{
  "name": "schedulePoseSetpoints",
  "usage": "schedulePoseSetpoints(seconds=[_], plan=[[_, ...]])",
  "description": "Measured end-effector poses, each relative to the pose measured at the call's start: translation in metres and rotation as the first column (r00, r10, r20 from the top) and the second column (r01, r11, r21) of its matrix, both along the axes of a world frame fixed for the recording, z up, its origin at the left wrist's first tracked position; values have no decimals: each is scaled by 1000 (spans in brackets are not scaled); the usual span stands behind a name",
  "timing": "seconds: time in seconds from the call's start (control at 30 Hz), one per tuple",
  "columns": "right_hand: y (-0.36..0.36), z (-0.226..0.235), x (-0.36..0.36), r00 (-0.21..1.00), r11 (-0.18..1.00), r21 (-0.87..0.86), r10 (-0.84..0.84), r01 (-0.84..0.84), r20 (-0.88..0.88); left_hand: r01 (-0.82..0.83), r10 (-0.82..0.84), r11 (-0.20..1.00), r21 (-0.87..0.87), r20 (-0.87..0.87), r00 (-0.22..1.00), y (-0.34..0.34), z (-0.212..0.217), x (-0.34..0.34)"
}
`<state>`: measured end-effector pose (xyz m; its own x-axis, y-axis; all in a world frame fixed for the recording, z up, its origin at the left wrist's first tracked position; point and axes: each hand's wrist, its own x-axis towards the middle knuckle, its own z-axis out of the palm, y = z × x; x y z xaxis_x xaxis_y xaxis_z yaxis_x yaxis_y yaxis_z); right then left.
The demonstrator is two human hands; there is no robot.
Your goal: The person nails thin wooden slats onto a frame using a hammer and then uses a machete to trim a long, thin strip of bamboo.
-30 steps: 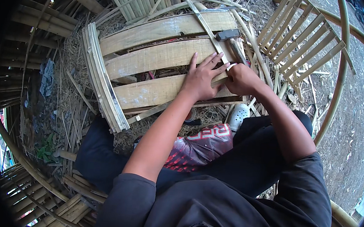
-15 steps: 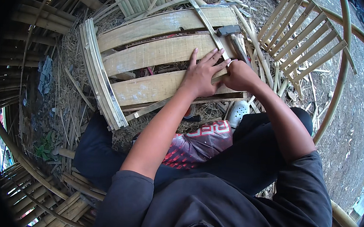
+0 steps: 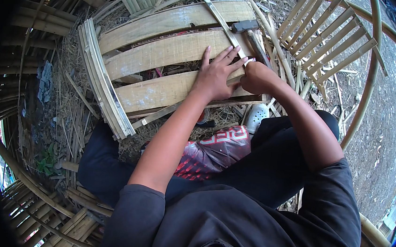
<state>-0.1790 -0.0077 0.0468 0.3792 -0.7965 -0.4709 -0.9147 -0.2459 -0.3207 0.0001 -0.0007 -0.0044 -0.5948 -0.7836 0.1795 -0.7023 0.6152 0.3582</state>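
Note:
My left hand [image 3: 213, 78] lies palm down with its fingers spread over the right part of a slatted wooden platform [image 3: 166, 57]. Its fingertips touch the lower end of a long, thin bamboo strip [image 3: 217, 16] that slants across the slats. Right beside it, my right hand [image 3: 257, 78] is closed in a fist. A small pale bit shows at its knuckles, but what the fist grips is hidden. Between the two hands a short stretch of a light wooden piece [image 3: 234, 77] shows. Just beyond the right hand, a hammer [image 3: 245, 26] rests on the platform's right end.
A bundle of split bamboo strips [image 3: 102, 82] lies along the platform's left edge. At the upper right stands a slatted bamboo panel [image 3: 328, 38] beside a curved pole [image 3: 371, 77]. Shavings and offcuts cover the ground. A light clog [image 3: 257, 117] is on my foot near the platform.
The view has shifted slightly, so the platform and hands sit a little higher and further left. Both hands keep nearly the same pose beside the strip.

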Motion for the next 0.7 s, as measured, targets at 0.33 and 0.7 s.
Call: schedulePoseSetpoints(seconds=[0.33, 0.7], plan=[[7, -15, 6, 626, 677, 428, -729, 599, 278, 10, -10, 1000, 16, 7, 1000, -1, 0, 1], [-23, 19, -51, 969, 995, -92, 52, -31, 242, 14, -14, 1000, -11, -1, 1000, -1, -2, 2]])
